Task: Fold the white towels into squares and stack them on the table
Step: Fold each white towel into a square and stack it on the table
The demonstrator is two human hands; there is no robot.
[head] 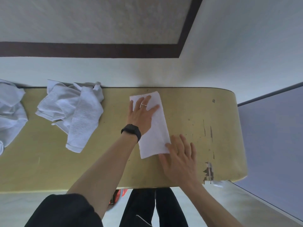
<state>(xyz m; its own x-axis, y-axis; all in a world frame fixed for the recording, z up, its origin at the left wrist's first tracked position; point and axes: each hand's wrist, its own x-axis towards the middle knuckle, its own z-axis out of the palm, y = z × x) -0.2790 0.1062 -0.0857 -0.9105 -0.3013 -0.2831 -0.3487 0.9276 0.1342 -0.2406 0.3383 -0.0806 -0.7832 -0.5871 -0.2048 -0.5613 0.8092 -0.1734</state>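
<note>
The left grip [141, 115] lies flat with fingers spread, palm pressing the far half of the folded towel [157, 138]. This white towel is a long narrow strip lying on the worktop [196, 112]. The right grip [178, 158] is also spread and flat. Its fingertips rest on the strip's near right corner, and its palm is on bare wood just beside the towel's edge.

Beyond the left grip's fingertips, the towel's far end stops just short of the worktop's back edge, which meets the wall. To the right of the right grip there is open surface out to the rounded end of the worktop. The chipped veneer [208, 172] sits at the near corner there. To the left of the left grip, a bare band of wood separates the forearm from the crumpled towels [73, 112]. One more towel heap [9, 112] lies well apart at the frame's left border. A black watch [132, 131] sits on the left wrist.
</note>
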